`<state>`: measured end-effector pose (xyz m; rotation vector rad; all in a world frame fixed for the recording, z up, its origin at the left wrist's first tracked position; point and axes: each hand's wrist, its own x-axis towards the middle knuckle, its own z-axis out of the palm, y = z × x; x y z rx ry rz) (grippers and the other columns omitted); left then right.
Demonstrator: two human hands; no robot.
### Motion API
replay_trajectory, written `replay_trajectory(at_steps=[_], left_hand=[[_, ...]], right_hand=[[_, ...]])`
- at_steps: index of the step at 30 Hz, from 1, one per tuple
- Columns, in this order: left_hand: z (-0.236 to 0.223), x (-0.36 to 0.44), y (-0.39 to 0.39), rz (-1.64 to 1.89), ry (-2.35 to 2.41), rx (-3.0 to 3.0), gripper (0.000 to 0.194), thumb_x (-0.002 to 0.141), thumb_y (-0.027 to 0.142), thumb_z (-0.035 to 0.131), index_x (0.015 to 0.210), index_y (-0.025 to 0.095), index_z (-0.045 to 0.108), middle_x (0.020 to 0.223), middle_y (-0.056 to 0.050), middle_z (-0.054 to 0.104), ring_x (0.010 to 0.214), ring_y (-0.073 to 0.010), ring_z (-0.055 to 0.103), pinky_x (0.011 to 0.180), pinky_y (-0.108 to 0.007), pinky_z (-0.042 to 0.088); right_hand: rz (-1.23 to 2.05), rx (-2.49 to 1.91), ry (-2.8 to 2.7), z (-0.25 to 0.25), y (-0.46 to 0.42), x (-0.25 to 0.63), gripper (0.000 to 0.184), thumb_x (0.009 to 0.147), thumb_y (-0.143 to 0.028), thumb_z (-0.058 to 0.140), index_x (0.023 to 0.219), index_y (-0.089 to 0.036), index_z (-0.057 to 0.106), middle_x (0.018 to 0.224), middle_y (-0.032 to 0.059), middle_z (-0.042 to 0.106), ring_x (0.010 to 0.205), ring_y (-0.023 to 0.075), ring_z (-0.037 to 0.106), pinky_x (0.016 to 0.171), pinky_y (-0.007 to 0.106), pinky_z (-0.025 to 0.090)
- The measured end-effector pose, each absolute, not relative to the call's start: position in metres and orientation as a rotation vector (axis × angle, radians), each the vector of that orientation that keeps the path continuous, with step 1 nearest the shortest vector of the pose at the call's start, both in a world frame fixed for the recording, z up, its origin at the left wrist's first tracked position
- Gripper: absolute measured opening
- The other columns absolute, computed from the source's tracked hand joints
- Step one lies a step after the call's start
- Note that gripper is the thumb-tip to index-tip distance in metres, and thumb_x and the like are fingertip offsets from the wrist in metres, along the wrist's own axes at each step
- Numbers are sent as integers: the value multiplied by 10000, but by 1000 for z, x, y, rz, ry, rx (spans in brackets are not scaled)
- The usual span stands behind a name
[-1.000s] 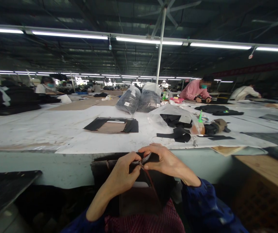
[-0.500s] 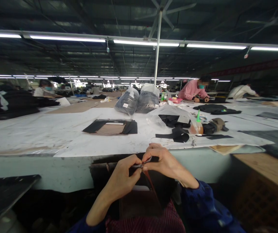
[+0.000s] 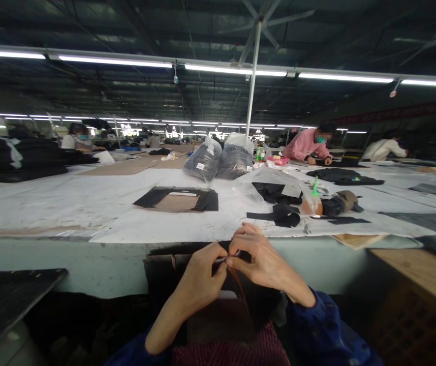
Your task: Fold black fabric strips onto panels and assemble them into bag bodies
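Observation:
My left hand [image 3: 203, 274] and my right hand [image 3: 258, 254] meet in front of the table edge, thumbs and forefingers pinched close together. Between them they grip the edge of a dark fabric piece [image 3: 258, 300], which hangs down over my lap. A reddish-brown strip [image 3: 238, 279] runs down from the pinched spot. Below my left fingers a pale patch [image 3: 227, 294] shows on the piece. The fingertips hide the exact fold they hold.
On the white-covered table [image 3: 115, 223] lies a black and brown fabric panel [image 3: 178, 202]. Beyond are stuffed plastic bags [image 3: 235, 157], black scraps [image 3: 279, 214] and a green-tipped bottle [image 3: 312, 203]. A co-worker in pink [image 3: 304, 147] works farther back. A wooden box [image 3: 424, 274] stands at right.
The view has shifted slightly, so the scene sits a little farther right. Both hands keep their pinch on the dark fabric piece, the right fingers slightly repositioned.

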<state>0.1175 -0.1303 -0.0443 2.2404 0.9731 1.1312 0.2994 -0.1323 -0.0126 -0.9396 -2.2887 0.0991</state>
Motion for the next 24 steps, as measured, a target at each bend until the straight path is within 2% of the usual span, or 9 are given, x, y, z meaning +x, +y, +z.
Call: replay_trajectory(at_steps=[3,8,11,14,17,20,24], left_hand=[[-46,120,-130,1126,949,2271,125,808,90,464,730,171,520,748,-26,576,708,-161,533,647,-274,367],[-47,118,-129,1122,914,2295,154,727,23,450,726,174,482,750,-23,552,734,-164,518,669,-278,374],[-44,112,-132,1083,816,2300,153,725,23,470,769,167,496,780,-14,545,752,-155,512,696,-271,385],[-42,106,-136,1050,784,2231,48,786,122,569,813,155,547,788,-4,562,744,-147,518,689,-261,383],[-42,105,-135,1034,809,2123,143,819,261,647,763,150,577,740,10,567,707,-134,511,654,-249,369],[-41,107,-132,1009,767,2083,156,806,259,685,737,147,600,717,21,564,693,-122,505,643,-233,365],[-40,108,-131,984,669,2106,154,828,252,674,729,147,620,726,19,576,693,-112,513,647,-217,375]], right_hand=[[43,-944,-2287,-22,-134,293,183,812,-113,584,656,-184,520,660,6,548,792,199,482,821,371,367],[29,-920,-2199,-38,-131,286,269,853,-142,504,599,-184,428,608,4,483,735,191,454,753,357,347],[206,-895,-2187,-39,-128,289,310,909,-210,518,605,-184,463,630,2,497,745,186,472,747,343,357],[427,-835,-2196,-33,-126,297,325,926,-355,581,651,-187,537,706,8,559,776,181,499,758,331,378],[506,-760,-2242,-26,-125,304,361,923,-447,585,672,-189,557,738,6,590,804,176,511,834,352,374],[580,-744,-2294,-21,-124,307,364,909,-479,596,689,-190,571,751,5,600,823,173,512,894,372,363],[718,-739,-2325,-16,-123,310,373,880,-507,621,697,-183,598,760,17,582,826,176,515,784,322,415]])
